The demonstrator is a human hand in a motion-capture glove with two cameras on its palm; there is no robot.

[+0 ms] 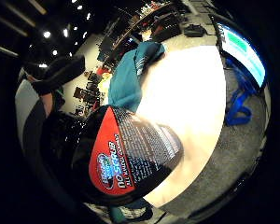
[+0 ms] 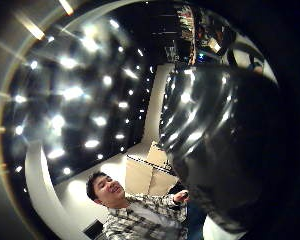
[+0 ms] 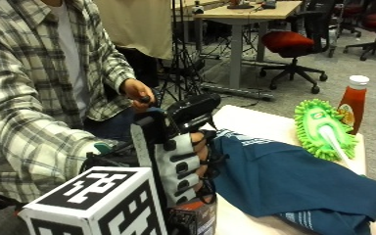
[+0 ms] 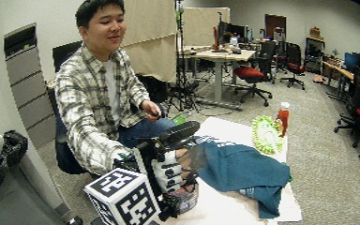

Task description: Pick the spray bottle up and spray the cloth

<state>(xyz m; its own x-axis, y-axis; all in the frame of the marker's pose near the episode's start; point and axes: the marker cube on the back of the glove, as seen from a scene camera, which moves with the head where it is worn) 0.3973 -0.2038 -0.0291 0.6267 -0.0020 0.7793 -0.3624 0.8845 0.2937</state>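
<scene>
Gloved right hand (image 3: 183, 169) is wrapped around the black plastic spray bottle (image 3: 194, 147), fingers curled round its neck below the black trigger head, which sticks out above the hand. Bottle is upright at the near edge of the white table (image 3: 266, 128), its base just showing under the hand; can't tell whether the base touches the tabletop.

Little-finger palm view: bottle's body fills the near field, red and black label (image 1: 130, 154) reading "NO SCRUB" facing the camera. Thumb-side palm view: glossy black bottle surface (image 2: 225, 145) close to the palm.

Dark teal cloth with pale stripes (image 3: 292, 181) lies crumpled on the table just beside the bottle, spreading from the hand's side across to the table's far end, one corner hanging over the edge.

Beyond the cloth: lime-green fluffy microfibre duster head (image 3: 323, 128) lies on the table, and a red ketchup bottle with white cap (image 3: 353, 102) stands upright near it.

Person's bare left hand (image 3: 138, 94) is off the table near their lap, holding a small dark object.
</scene>
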